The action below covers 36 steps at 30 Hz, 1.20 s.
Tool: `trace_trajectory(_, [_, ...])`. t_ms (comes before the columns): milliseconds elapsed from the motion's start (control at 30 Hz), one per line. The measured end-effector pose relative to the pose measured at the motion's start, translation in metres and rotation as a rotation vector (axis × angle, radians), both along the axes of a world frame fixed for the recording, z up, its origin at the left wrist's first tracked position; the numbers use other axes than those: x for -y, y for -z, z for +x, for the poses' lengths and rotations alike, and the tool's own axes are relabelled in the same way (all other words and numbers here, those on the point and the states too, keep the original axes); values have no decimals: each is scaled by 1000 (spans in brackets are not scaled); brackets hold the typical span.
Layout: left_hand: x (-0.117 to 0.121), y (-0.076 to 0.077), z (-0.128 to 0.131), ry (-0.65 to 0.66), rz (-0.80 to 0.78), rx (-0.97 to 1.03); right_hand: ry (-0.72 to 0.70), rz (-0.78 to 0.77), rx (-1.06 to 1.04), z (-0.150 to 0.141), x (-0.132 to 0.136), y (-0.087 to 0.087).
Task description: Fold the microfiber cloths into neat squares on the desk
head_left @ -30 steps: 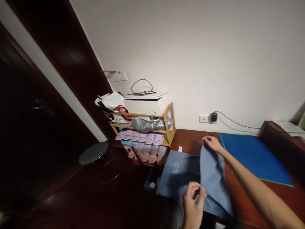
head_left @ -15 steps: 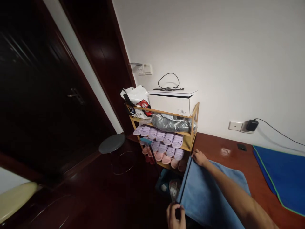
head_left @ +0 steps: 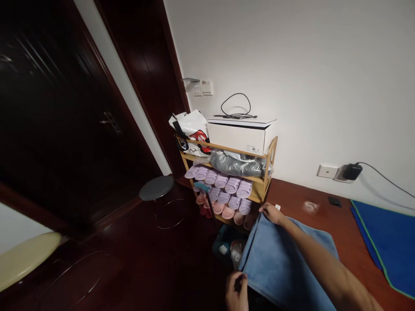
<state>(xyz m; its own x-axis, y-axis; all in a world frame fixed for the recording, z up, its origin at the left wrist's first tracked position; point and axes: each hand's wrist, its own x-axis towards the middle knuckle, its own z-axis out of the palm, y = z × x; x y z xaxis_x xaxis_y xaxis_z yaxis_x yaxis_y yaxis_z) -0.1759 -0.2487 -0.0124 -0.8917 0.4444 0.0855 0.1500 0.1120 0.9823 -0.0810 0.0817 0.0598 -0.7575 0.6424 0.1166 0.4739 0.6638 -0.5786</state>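
Observation:
A light blue cloth (head_left: 282,259), folded into layers, lies partly on the reddish-brown table (head_left: 295,194) and reaches past its left edge. My right hand (head_left: 271,213) is closed on the cloth's far left corner, fingers pinched over the edge. At the near left corner my left hand (head_left: 236,290) pinches the cloth between thumb and fingers. Between the two hands the layered edge runs fairly straight, with a dark gap showing between layers. My right forearm crosses above the cloth and hides part of it.
A wooden shoe rack (head_left: 266,190) with several slippers (head_left: 231,185) stands beyond the table, carrying a white box (head_left: 236,136) and a printed bag (head_left: 194,129). A dark blue cloth (head_left: 389,242) lies at right. Left are a grey stool (head_left: 157,188) and a yellow seat (head_left: 30,257).
The view has shifted slightly, so the room appears further right. Both hands still pinch the cloth's corners; the layers along the left edge have parted a little near my right hand.

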Motion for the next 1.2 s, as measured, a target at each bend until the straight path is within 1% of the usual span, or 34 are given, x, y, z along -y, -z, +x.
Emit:
trace_trajectory(100, [5,-23,-1,27,14,7,40,-29,-89,25,6,-31])
trace_trajectory(167, [6,-44,1,28,27,-8,65,-39,-149,54,13,-56])
trace_trajectory(233, [6,-69,4,39,50,-40,99,-44,-198,92,23,-83])
trace_trajectory(333, [3,-114,7,99,125,-134,183,-44,-287,159,47,-123])
trace_trajectory(467, [-4,-185,12,289,267,-268,293,-9,-463,243,94,-174])
trace_trajectory(567, [-16,-234,21,402,375,-295,374,69,-538,290,132,-208])
trace_trajectory(633, [-28,-260,29,470,409,-267,421,142,-543,315,154,-225])
trace_trajectory(667, [-34,-270,34,499,421,-250,437,175,-533,325,164,-232])
trace_trajectory(700, [-40,-278,39,523,435,-237,444,197,-521,335,173,-236])
trace_trajectory(767, [-52,-289,49,556,457,-225,435,198,-499,351,189,-242])
trace_trajectory(867, [-63,-298,58,633,453,-230,423,125,-498,370,209,-246])
trace_trajectory(967, [-68,-304,62,782,451,-247,465,62,-532,384,227,-248])
trace_trajectory(1033, [-69,-307,64,848,452,-256,498,33,-569,391,237,-248])
trace_trajectory(1100, [-71,-309,68,863,444,-259,532,37,-605,395,245,-245])
trace_trajectory(1200, [-77,-307,76,846,436,-249,618,158,-620,399,252,-234])
